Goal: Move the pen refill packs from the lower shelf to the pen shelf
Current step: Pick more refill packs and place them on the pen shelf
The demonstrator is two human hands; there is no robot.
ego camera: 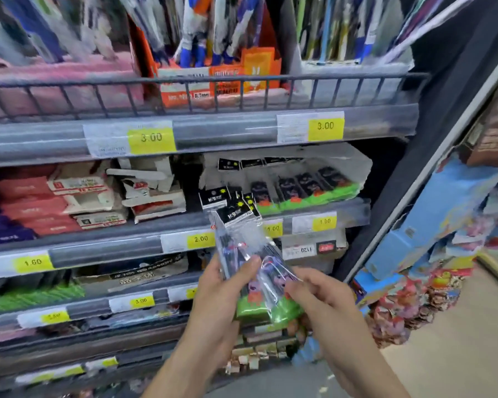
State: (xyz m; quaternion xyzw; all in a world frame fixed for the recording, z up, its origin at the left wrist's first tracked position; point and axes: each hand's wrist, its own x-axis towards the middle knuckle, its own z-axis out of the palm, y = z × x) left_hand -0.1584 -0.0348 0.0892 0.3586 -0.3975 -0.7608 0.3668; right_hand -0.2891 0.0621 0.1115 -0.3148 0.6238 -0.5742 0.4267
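Observation:
A bunch of clear pen refill packs (pixel 243 242) with black header cards and green bottoms is held upright in front of the shelves. My left hand (pixel 222 294) grips the bunch from the left, thumb across its front. My right hand (pixel 319 294) pinches the plastic at the right side of the bunch. More of the same packs (pixel 302 188) lie in a white tray on the shelf behind. The pen shelf (pixel 202 90) with its wire rail is at the top, full of standing pens (pixel 202 30).
Price tags line the shelf edges, such as the yellow 3.00 label (pixel 151 137). Red and white boxes (pixel 78 196) fill the middle shelf's left side. A blue cardboard display (pixel 431 219) with colourful items stands at the right, beside the floor (pixel 457 354).

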